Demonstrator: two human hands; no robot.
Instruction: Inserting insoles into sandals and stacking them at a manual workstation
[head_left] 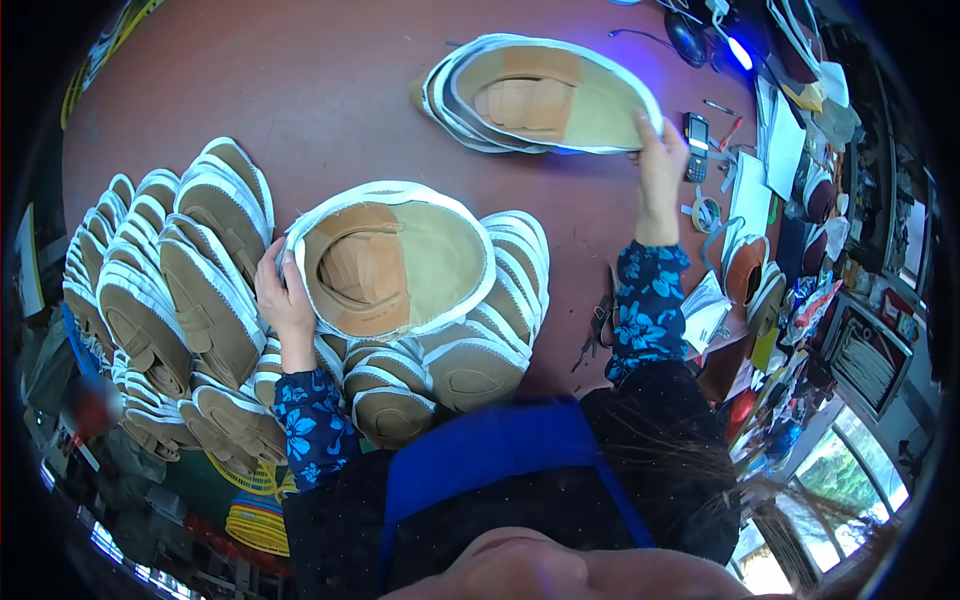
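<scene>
My left hand (287, 300) is closed on the left rim of a shoe upper (445, 255), its tan and pale yellow lining facing up and its edge trimmed in white. Further off to the right, my right hand (660, 160) pinches the white right end of another shoe upper (600, 100), the top one of a nested stack. Beneath and beside the near upper lie more nested brown uppers (480, 365). Several rows of the same brown, white-edged uppers (205, 290) spread out to the left of my left hand.
On the right side of the reddish-brown table (330, 80) lie a dark handheld device (696, 145), a tape roll (706, 214) and papers (750, 195). Scissors (597, 325) rest near my right forearm. A lit lamp (740, 53) is at the far right. Yellow baskets (258, 520) stand below the table's left side.
</scene>
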